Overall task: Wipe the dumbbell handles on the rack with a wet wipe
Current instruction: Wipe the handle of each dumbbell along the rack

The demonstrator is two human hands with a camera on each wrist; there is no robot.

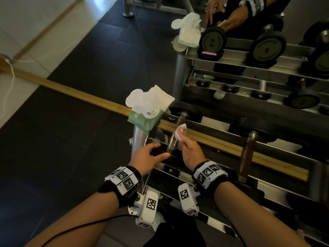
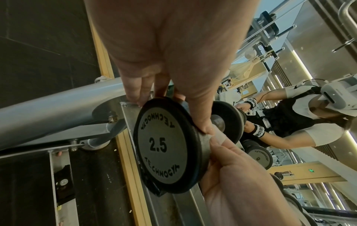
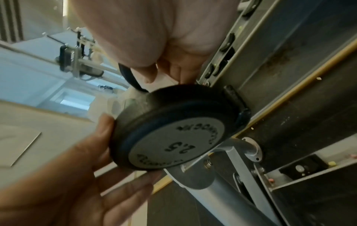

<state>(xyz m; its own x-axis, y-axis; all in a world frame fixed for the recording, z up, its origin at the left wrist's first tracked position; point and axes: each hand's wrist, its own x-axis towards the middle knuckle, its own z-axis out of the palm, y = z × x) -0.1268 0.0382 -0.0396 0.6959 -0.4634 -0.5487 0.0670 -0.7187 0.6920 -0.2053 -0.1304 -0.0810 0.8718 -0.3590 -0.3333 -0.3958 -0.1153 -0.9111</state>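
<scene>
**Wet wipe on the 2.5 dumbbell's handle**

We are standing over the dumbbell rack (image 1: 204, 120), at its left end, working on the small dumbbell (image 2: 166, 146) marked 2.5 that lies across the rack's rails. Our left hand (image 1: 147, 157) holds the near end plate of this dumbbell, thumb on one side of the rim and fingers (image 2: 135, 90) reaching round the other, so the hand is curved about the disc. Our right hand (image 1: 191, 152) pinches a bunched white wet wipe (image 1: 180, 131) between thumb and fingertips and presses it against the dumbbell's handle (image 1: 177, 134), about halfway along the bar. The green pack of wipes (image 1: 147, 114), a loose sheet sticking up from its opening, sits on the end of the rack just beside the far plate. A second dumbbell (image 1: 249, 150) lies further right on the same rails. Behind the rack a mirror (image 1: 231, 32) repeats the scene.
</scene>
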